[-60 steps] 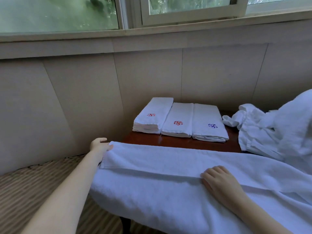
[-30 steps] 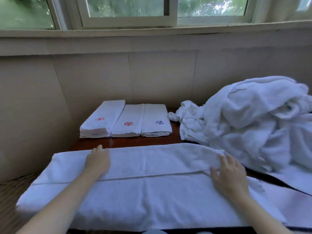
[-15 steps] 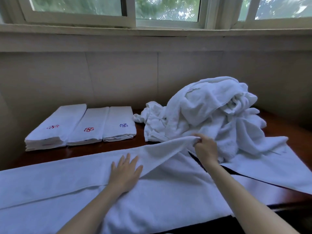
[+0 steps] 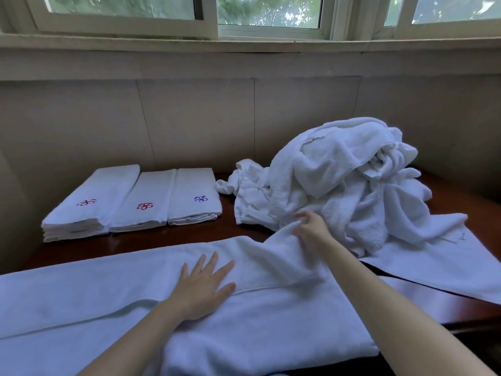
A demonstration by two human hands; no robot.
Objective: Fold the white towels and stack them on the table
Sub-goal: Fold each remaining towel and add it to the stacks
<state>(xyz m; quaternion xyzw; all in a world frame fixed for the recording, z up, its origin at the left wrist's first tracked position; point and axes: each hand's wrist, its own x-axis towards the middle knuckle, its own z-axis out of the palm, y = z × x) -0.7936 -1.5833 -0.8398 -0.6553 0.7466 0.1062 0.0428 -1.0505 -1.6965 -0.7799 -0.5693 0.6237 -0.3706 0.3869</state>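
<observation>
Towel [image 4: 108, 294]: spread across the table [image 4: 189, 234] at 6 o'clock, lengthwise fold half laid.
Left hand [image 4: 202, 286]: flat, fingers splayed, pinning your fold.
Right hand [image 4: 311, 226]: pinching the raised edge, 1 o'clock.
Next: lay it level, then smooth.
Beyond: folded stacks [image 4: 146, 202], 10 o'clock.

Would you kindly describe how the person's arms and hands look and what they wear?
The left forearm and the right forearm are bare as far as the picture reaches, no sleeve in view. The left hand and the right hand wear no gloves; no ring, watch or bracelet shows. The right one is blurred, so small details there are uncertain.
</observation>
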